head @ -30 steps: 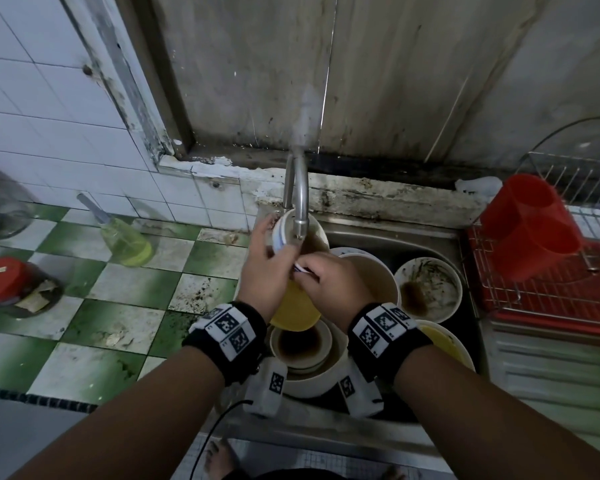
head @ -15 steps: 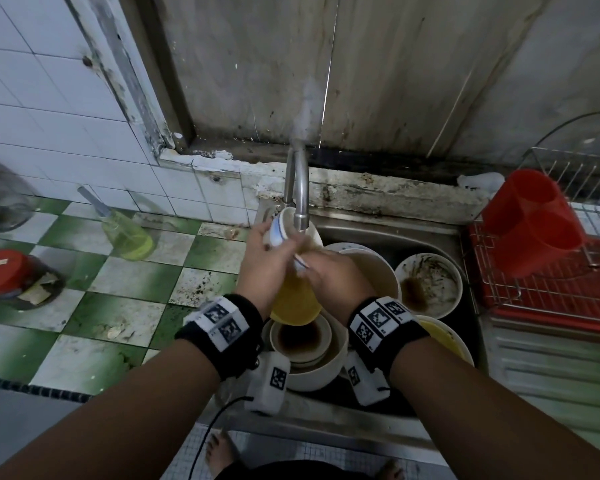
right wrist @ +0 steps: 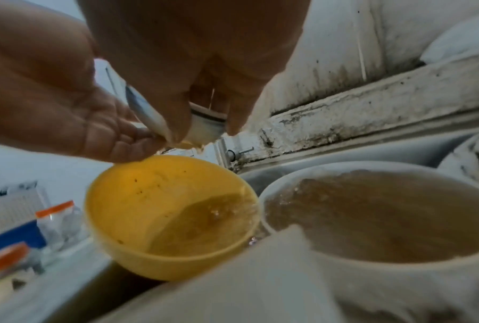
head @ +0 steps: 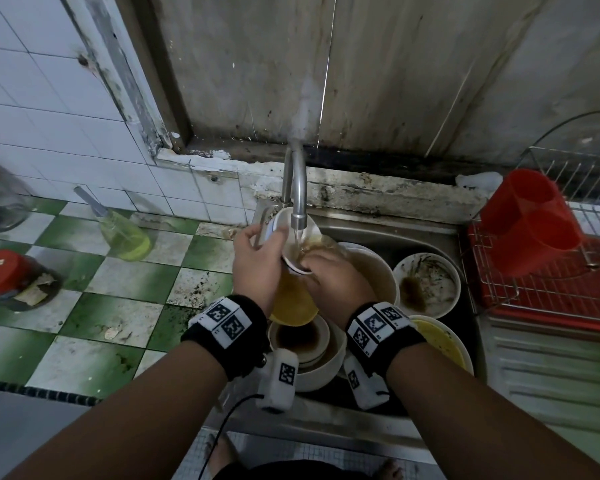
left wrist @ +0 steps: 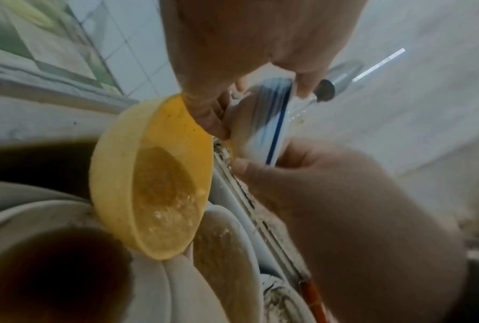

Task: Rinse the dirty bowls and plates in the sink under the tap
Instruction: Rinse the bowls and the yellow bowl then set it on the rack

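I hold a small white bowl (head: 280, 221) with blue stripes (left wrist: 266, 118) tilted under the running tap (head: 297, 188). My left hand (head: 262, 244) grips its left rim. My right hand (head: 321, 268) grips its near side, fingers round the foot (right wrist: 205, 124). Brownish water runs off it into a yellow bowl (head: 291, 303) right below, which holds cloudy water (right wrist: 199, 223). To the right stands a large white bowl (head: 374, 278) full of brown water. Several more dirty bowls (head: 426, 284) sit in the sink (head: 395, 225).
A stack of white bowls (head: 302, 341) sits under my wrists. A red dish rack (head: 541, 292) with a red cutlery holder (head: 527, 223) stands on the right. On the green-and-white tiled counter at left are a soap bottle (head: 125, 233) and a red-lidded jar (head: 4, 275).
Both hands keep hold of the white bowl under the tap. The bowl has turned a little in my hands, and water now flows across its inside.
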